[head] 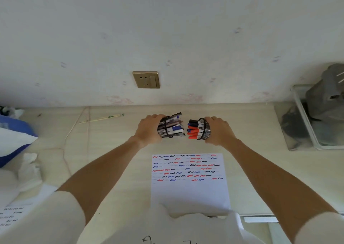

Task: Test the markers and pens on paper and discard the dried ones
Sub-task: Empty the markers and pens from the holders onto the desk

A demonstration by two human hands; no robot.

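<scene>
Hands grip two black mesh cups over a pale desk (115,150): the left hand (149,129) wraps the left cup (164,130), crammed with pens (175,125), while the right hand (218,130) wraps the right cup (204,130), filled with red-, blue- and black-capped markers (193,129). Both cups tilt mouth to mouth, just apart. Nearer the person lies a sheet of paper (189,189) covered in red, blue and black squiggles.

The person wears a white short-sleeved top; its loose sleeves (61,212) end above the elbows, leaving both forearms bare. Black handwritten-looking marks (149,239) show on the shirt front. Neither wrist carries a watch or band.
</scene>
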